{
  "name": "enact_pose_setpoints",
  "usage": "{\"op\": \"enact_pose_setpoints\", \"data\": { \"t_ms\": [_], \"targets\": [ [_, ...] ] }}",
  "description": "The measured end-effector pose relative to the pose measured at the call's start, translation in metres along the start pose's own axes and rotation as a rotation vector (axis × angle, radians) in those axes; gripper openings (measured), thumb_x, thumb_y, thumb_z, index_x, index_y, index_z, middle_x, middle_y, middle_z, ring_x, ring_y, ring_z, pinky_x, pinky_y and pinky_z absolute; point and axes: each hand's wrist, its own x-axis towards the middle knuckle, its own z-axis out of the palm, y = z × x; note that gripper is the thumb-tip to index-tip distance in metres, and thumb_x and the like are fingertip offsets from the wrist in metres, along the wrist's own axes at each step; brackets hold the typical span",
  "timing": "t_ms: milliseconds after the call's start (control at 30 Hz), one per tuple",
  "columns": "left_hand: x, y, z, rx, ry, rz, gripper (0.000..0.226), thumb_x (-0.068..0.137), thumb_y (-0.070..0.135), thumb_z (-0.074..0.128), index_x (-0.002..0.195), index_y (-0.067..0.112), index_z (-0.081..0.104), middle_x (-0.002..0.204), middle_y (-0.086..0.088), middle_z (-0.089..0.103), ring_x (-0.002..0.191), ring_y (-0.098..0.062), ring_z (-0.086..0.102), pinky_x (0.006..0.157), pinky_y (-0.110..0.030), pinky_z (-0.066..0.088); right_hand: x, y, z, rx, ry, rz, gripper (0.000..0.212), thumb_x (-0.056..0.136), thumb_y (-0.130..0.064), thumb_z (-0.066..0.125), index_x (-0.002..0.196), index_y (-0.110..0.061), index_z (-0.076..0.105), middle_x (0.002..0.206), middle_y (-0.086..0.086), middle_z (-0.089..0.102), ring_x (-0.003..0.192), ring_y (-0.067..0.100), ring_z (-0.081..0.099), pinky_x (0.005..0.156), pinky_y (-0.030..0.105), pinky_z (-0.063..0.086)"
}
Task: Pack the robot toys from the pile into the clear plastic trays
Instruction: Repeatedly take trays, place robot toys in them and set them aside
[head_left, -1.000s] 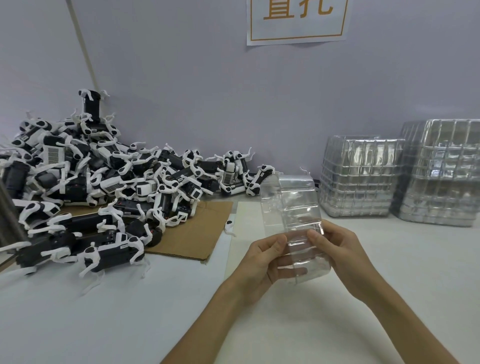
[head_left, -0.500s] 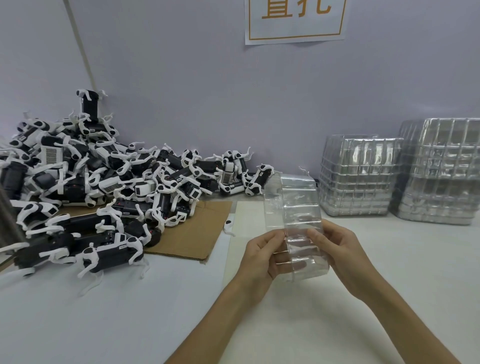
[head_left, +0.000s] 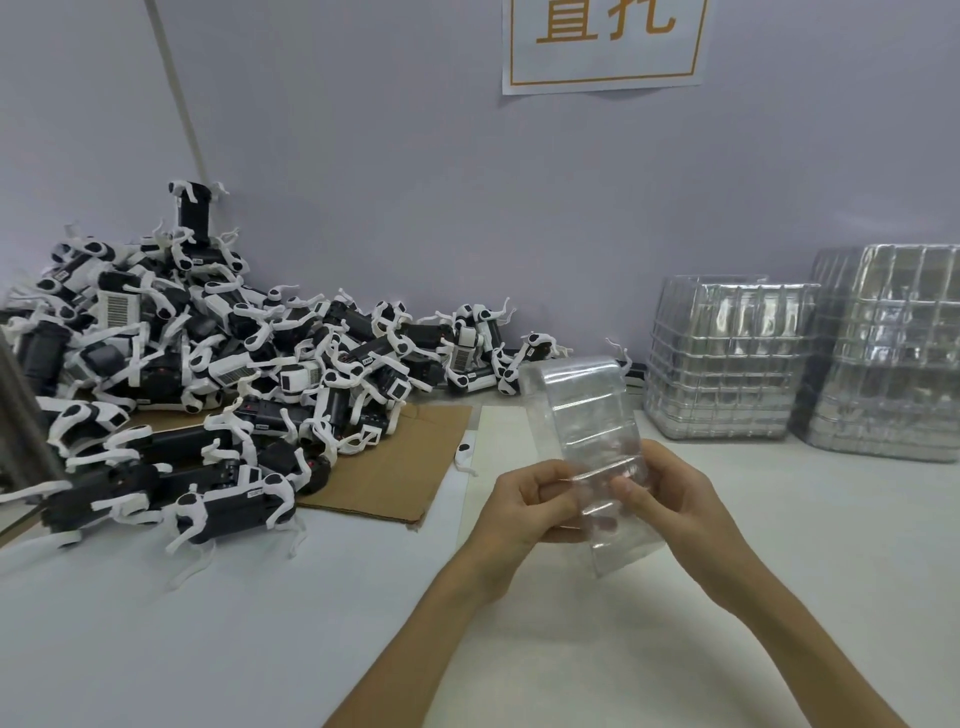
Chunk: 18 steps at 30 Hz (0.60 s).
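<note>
Clear ribbed plastic tray: long axis away from me; my left hand and right hand pinch its near half. Black-and-white robot toy pile: leftward, nearer left hand.

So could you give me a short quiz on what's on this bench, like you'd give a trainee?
1. True or false: the left hand and the right hand both hold the clear tray.
2. The pile of robot toys lies: A) to the left of the hands, B) to the right of the hands, C) inside the held tray.
3. How many stacks of clear trays stand by the wall on the right?
Key: 1 true; 2 A; 3 two.
</note>
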Motion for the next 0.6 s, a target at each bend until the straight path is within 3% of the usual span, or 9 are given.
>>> {"op": "enact_pose_setpoints", "data": {
  "t_ms": [67,133,233,400,500,600],
  "targets": [
    [0.000,-0.002,0.001,0.031,0.011,-0.012,0.024,0.101,0.015,0.058,0.121,0.016,0.071,0.115,-0.008,0.074,0.100,-0.032,0.073,0.088,-0.040,0.059,0.000,0.002,0.000,-0.027,-0.006,-0.016,0.031,0.090,-0.015,0.063,0.121,-0.014,0.065,0.108,0.007,0.074,0.099,0.022,0.070,0.084,0.029,0.057],
    [0.001,-0.006,0.005,0.037,0.096,0.005,0.021,0.101,0.013,0.057,0.110,0.016,0.075,0.107,-0.009,0.077,0.092,-0.029,0.075,0.079,-0.033,0.061,0.001,0.004,0.000,-0.078,0.007,-0.020,0.027,0.092,-0.015,0.064,0.119,-0.017,0.066,0.106,0.004,0.074,0.098,0.021,0.071,0.083,0.031,0.057],
    [0.005,-0.012,0.011,0.068,0.208,0.021,0.027,0.102,0.006,0.054,0.096,0.021,0.076,0.091,-0.008,0.078,0.080,-0.024,0.076,0.070,-0.031,0.061,0.002,0.007,0.000,-0.173,0.041,-0.026,0.027,0.095,-0.006,0.065,0.116,-0.023,0.068,0.103,0.001,0.075,0.097,0.021,0.071,0.085,0.041,0.058],
    [0.010,-0.012,0.014,0.062,0.240,0.019,0.020,0.100,0.010,0.058,0.090,0.017,0.074,0.081,-0.007,0.077,0.076,-0.020,0.075,0.066,-0.028,0.060,0.005,0.007,-0.008,-0.270,0.080,-0.035,0.021,0.094,-0.008,0.067,0.108,-0.023,0.071,0.096,0.004,0.075,0.092,0.029,0.070,0.082,0.059,0.054],
    [0.011,-0.011,0.014,0.074,0.240,0.029,0.014,0.099,0.010,0.060,0.092,0.011,0.072,0.080,-0.008,0.077,0.075,-0.020,0.075,0.066,-0.027,0.060,0.005,0.006,-0.010,-0.279,0.104,-0.045,0.016,0.094,-0.009,0.068,0.105,-0.021,0.072,0.092,0.006,0.074,0.090,0.033,0.069,0.081,0.060,0.054],
    [0.011,-0.010,0.008,0.114,0.273,0.024,0.022,0.102,0.002,0.051,0.091,0.008,0.069,0.077,-0.006,0.076,0.071,-0.022,0.075,0.067,-0.030,0.061,0.005,0.003,-0.012,-0.295,0.140,-0.044,0.014,0.092,-0.015,0.070,0.104,-0.022,0.072,0.091,0.004,0.074,0.086,0.028,0.069,0.080,0.055,0.056]
  ]
}}
